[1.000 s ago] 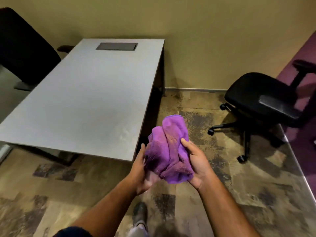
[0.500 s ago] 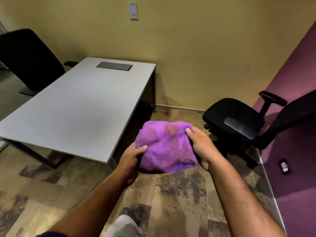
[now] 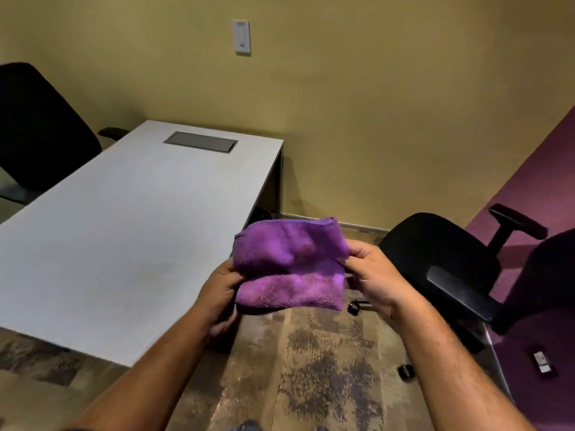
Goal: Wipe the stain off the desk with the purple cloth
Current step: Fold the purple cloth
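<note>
I hold the purple cloth (image 3: 289, 265) folded in front of me, above the floor and just off the desk's right edge. My left hand (image 3: 217, 290) grips its left side from below. My right hand (image 3: 373, 275) pinches its upper right corner. The cloth shows brownish smudges on its face. The grey desk (image 3: 124, 228) lies to the left, with a faint pale smear on its near right part (image 3: 174, 275); I cannot tell the stain clearly.
A dark cable hatch (image 3: 200, 142) sits at the desk's far end. A black office chair (image 3: 445, 269) stands to the right, another black chair (image 3: 37, 126) behind the desk at left. Patterned carpet lies below, and a small black item (image 3: 543, 362) lies on the purple floor strip.
The cloth went from a bunched wad to a spread, folded shape held wider between both hands. The view tilted upward, showing more of the wall.
</note>
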Tool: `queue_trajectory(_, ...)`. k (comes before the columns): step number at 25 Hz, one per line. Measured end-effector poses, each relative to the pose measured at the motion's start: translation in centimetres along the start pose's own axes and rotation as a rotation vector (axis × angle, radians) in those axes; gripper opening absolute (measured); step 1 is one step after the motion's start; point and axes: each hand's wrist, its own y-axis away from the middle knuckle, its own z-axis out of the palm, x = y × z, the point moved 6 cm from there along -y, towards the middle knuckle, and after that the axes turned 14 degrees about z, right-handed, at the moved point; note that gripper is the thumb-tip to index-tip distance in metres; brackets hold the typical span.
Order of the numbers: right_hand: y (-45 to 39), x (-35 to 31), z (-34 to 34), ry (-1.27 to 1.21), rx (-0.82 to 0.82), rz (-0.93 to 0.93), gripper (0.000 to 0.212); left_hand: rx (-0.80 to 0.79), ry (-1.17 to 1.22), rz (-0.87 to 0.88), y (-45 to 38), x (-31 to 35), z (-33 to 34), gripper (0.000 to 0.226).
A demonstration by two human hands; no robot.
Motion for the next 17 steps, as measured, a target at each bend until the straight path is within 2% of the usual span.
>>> queue_trajectory(2, -3.5, -2.6, -0.2, 0.064, 0.019, -0.008, 0.049, 0.115, 0.106, -0.101, -3.7, 0.3, -0.9, 0.028)
queue_trajectory(4, -6.9, -4.6, -0.3, 0.072, 0.028, -0.013, 0.051, 0.16, 0.17, -0.122, -7.6, 0.7, -1.1, 0.034)
queue_trajectory(7, -12.2, -6.2, -1.9, 0.036, 0.036, 0.005, 0.039, 0.165, 0.177, -0.139, -12.7, 1.1, 0.1, 0.045)
queue_trajectory(9, -15.8, -7.0, -3.3, -0.032, 0.019, 0.018, 0.022, 0.143, 0.077, -0.082, -15.7, 1.1, 0.8, 0.041)
queue_trajectory(10, -17.9, -7.5, -4.2, -0.07, 0.001, 0.017, 0.017, 0.125, 0.01, -0.027, -17.7, 0.9, 0.9, 0.052)
queue_trajectory(11, -20.2, -8.0, -5.0, -0.107, -0.028, 0.014, 0.02, 0.112, -0.046, 0.017, -19.7, 0.8, 1.2, 0.064)
queue_trajectory(14, -27.7, -9.0, -7.2, -0.12, -0.14, 0.095, 0.057, 0.098, -0.109, 0.136, -25.4, 0.9, 2.5, 0.083)
queue_trajectory(15, -30.0, -9.3, -7.4, -0.044, -0.198, 0.142, 0.061, 0.109, -0.117, 0.177, -27.2, 1.1, 3.0, 0.087)
queue_trajectory(17, -33.5, -10.5, -7.5, 0.136, -0.28, 0.182, 0.056, 0.122, -0.15, 0.207, -30.0, 1.9, 4.3, 0.092)
